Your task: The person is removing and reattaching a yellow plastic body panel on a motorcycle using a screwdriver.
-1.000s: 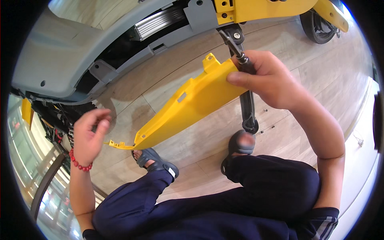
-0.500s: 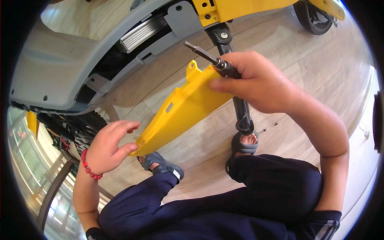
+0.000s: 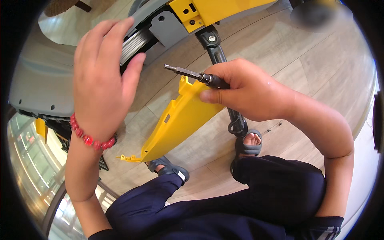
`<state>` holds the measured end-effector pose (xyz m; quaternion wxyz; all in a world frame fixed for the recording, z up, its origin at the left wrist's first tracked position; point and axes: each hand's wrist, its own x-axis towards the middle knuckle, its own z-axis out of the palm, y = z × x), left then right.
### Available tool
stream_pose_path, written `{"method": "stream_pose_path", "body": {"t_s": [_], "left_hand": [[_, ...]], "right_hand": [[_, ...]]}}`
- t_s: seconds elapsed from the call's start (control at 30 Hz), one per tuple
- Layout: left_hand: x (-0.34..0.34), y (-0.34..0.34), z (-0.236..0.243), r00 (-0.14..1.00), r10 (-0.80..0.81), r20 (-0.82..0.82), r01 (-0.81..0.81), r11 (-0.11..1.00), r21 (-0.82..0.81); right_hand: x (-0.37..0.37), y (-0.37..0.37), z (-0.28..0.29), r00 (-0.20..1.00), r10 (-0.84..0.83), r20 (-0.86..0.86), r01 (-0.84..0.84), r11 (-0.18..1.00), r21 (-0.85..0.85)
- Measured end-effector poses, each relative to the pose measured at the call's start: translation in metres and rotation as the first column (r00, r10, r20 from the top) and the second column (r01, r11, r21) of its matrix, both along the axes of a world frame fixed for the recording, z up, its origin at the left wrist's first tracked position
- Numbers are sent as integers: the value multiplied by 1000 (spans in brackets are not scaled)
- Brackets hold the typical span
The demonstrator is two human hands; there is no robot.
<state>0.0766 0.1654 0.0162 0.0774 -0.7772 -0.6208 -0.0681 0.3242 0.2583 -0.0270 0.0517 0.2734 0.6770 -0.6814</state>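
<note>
My right hand [image 3: 248, 90] grips both a screwdriver [image 3: 192, 74] and the upper end of a yellow plastic panel [image 3: 176, 124]. The screwdriver has a dark handle and a steel bit pointing left. Tapering down to the left, the panel has small tabs along its edge and a thin toothed tip. My left hand [image 3: 102, 76], with a red bead bracelet at the wrist, is raised with fingers apart and holds nothing. It appears in front of the grey scooter body [image 3: 36, 84], near an opening with a ribbed metal part [image 3: 136, 47]. Part of that opening is hidden behind my hand.
Yellow bodywork [image 3: 228, 12] with bolt holes spans the top. A black kickstand-like leg [image 3: 216, 52] reaches down to the wooden floor [image 3: 304, 96], near my sandalled foot [image 3: 250, 144]. Small dark screws [image 3: 274, 127] lie beside that foot. A white surface runs along the right.
My left hand has left the panel's lower tip and risen to the scooter body. My right hand, still holding panel and screwdriver, has shifted slightly left and down in the view.
</note>
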Motion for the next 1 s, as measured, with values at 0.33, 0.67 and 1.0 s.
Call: {"method": "stream_pose_path", "body": {"t_s": [0.33, 0.67, 1.0], "left_hand": [[-16, 41, -27, 987, 159, 38, -152, 979, -137], [-10, 26, -10, 965, 37, 260, -12, 995, -97], [-6, -33, 30, 941, -87, 326, 144, 977, -157]], "right_hand": [[7, 1, -1, 999, -19, -40, 19, 1000, 8], [2, 0, -2, 999, -14, -31, 14, 1000, 1], [-3, 4, 7, 999, -32, -40, 31, 999, -28]]}}
